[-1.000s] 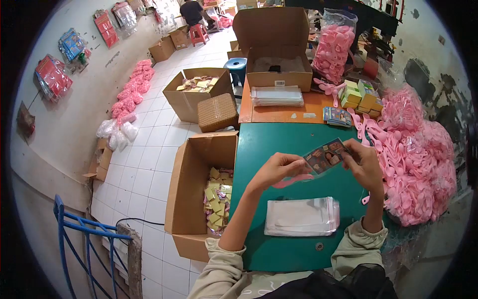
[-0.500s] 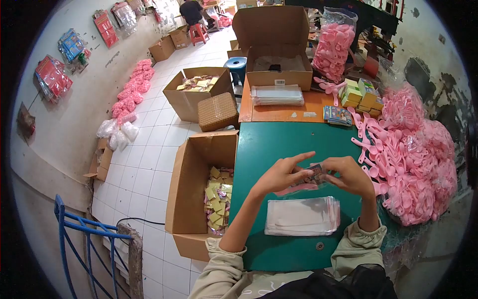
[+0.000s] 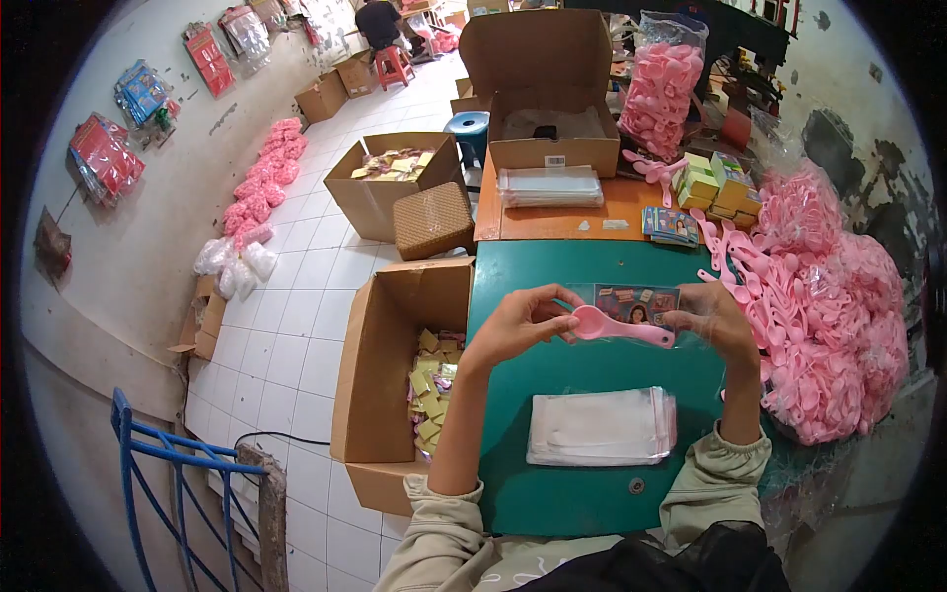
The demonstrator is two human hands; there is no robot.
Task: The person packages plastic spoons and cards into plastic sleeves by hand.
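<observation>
Over the green table [image 3: 572, 505], two hands hold a clear bag [image 3: 584, 293] with a pink spoon [image 3: 633, 332] and a printed card [image 3: 639, 300]

The bag is raised above the tabletop, its film stretched between the hands. The left hand [image 3: 525, 324] pinches its left end, thumb and forefinger closed beside the spoon's bowl; the other fingers are curled. The right hand [image 3: 723, 314] grips the other end, thumb over the right edge of the card; film partly veils its remaining fingers, so their exact bend cannot be told. The spoon lies along the card's lower edge, bowl to the left, handle to the right.

Below the hands, a stack of clear bags [image 3: 602, 427] lies flat on the table. Loose pink spoons [image 3: 786, 301] are heaped to the right, against bulging bags of pink pieces [image 3: 846, 335]. Beyond, a pile of printed cards [image 3: 670, 226] rests on an orange tabletop [image 3: 546, 227] near an open cardboard box [image 3: 528, 158]. On the left, beside the table, a tall carton [image 3: 367, 390] holds small yellow and pink packets [image 3: 426, 397].
</observation>
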